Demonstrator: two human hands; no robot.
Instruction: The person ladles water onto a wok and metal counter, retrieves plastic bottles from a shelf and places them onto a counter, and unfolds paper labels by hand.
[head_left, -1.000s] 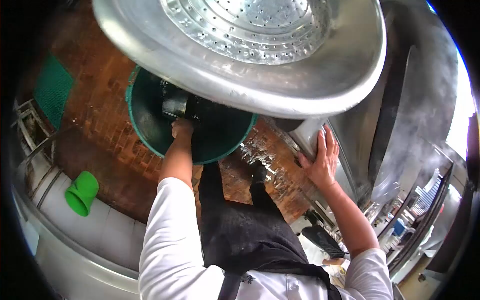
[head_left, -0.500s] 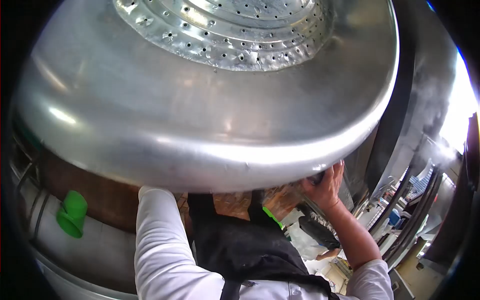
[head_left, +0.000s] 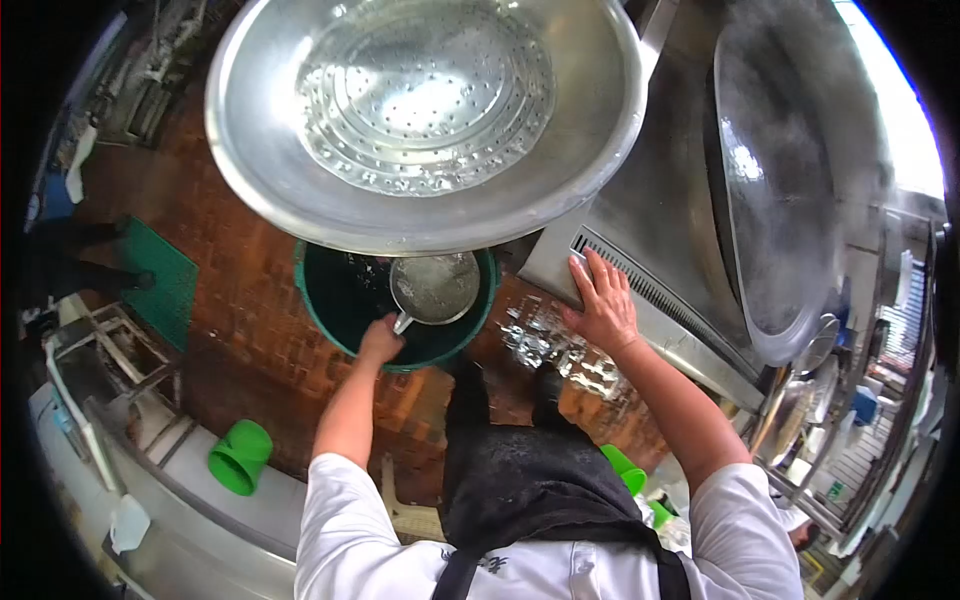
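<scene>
My left hand [head_left: 382,341] is closed around the short handle of a round metal scoop [head_left: 436,288]. Whether its bowl is mesh or solid I cannot tell. The scoop is inside a large green tub [head_left: 335,338] that stands on the floor and looks dark within. Above the tub, close to the camera, is a big metal colander [head_left: 425,222] with a perforated bottom, and it hides the tub's far part. My right hand [head_left: 606,309] lies with fingers spread on the steel edge of the stove [head_left: 655,215], beside a slotted vent [head_left: 630,275].
A large wok [head_left: 770,190] gives off steam at the right. Water glistens on the brick floor [head_left: 240,290] near my feet. Lower left, a green container [head_left: 240,457] lies by a steel counter [head_left: 215,505]. Part of another person [head_left: 75,255] shows near a green mat [head_left: 160,280].
The view has pulled back from the colander, which now looks smaller and higher. My left hand, hidden before, shows with the scoop in the tub. My right hand now lies on the stove edge.
</scene>
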